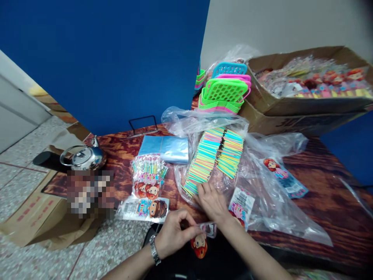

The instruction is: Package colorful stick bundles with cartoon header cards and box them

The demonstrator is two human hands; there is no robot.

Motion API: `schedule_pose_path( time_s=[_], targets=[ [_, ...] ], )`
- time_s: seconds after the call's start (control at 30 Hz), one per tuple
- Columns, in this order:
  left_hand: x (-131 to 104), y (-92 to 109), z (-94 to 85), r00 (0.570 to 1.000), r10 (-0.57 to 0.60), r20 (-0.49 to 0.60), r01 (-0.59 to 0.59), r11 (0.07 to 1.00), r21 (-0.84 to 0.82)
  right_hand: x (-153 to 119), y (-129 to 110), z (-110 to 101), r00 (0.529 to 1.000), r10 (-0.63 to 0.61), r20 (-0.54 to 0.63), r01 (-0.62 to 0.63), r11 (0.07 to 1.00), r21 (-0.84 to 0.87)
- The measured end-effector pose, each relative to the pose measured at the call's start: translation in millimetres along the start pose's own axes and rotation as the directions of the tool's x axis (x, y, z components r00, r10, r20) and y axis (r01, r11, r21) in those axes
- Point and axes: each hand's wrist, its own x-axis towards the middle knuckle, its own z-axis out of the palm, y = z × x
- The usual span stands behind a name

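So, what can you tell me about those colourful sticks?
The sticks are thin, straight and plastic-looking, in yellow, green, blue and pink. They lie packed side by side in two slanting rows, the left one longer, with a dark gap between, amid crumpled clear plastic on the table. The right hand has its fingertips at the longer row's near end, apparently touching it.

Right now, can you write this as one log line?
left hand: pinching cartoon packet | right hand: at colored sticks | beyond sticks: plastic baskets, cardboard box
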Motion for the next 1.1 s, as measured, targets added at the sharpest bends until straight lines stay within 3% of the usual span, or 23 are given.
schedule_pose_path(
  time_s=[0.43, 0.63, 0.87, 0.93, 1.0, 1.03, 1.1],
  targets=[
    [2.2, -3.7, 0.9, 1.0, -0.001, -0.009, 0.0, 1.0, -0.028, 11.9, -8.8, -1.0, 0.996, -0.043, 0.08, 0.049, 0.996, -0.071],
    [1.4, -6.1, 1.2, 1.0, -0.022, -0.02, 0.02, 0.995, -0.093, 19.0, -2.7, -1.4, 0.99, -0.047, 0.136, 0.047, 0.999, 0.006],
    [4.8, -1.3, -1.9, 0.998, -0.062, -0.021, 0.057, 0.98, -0.189, 22.5, 29.2, -10.5, 0.98, -0.055, 0.19, 0.01, 0.973, 0.23],
    [7.9, -1.5, -4.5, 0.998, -0.06, -0.027, 0.053, 0.978, -0.2, 19.9, 39.0, -16.6, 0.971, -0.101, 0.219, -0.026, 0.859, 0.511],
    [12.0, -3.0, -7.5, 0.998, -0.047, -0.052, 0.037, 0.984, -0.174, 16.0, 46.6, -22.5, 0.965, -0.157, 0.21, -0.075, 0.603, 0.794],
    [14.2, -3.9, -9.0, 0.997, -0.041, -0.065, 0.03, 0.987, -0.158, 14.0, 49.6, -24.9, 0.965, -0.172, 0.198, -0.094, 0.477, 0.874],
    [18.8, -5.7, -11.4, 0.996, -0.035, -0.088, 0.022, 0.99, -0.139, 10.6, 53.7, -28.0, 0.968, -0.171, 0.185, -0.116, 0.349, 0.93]
  ],
)
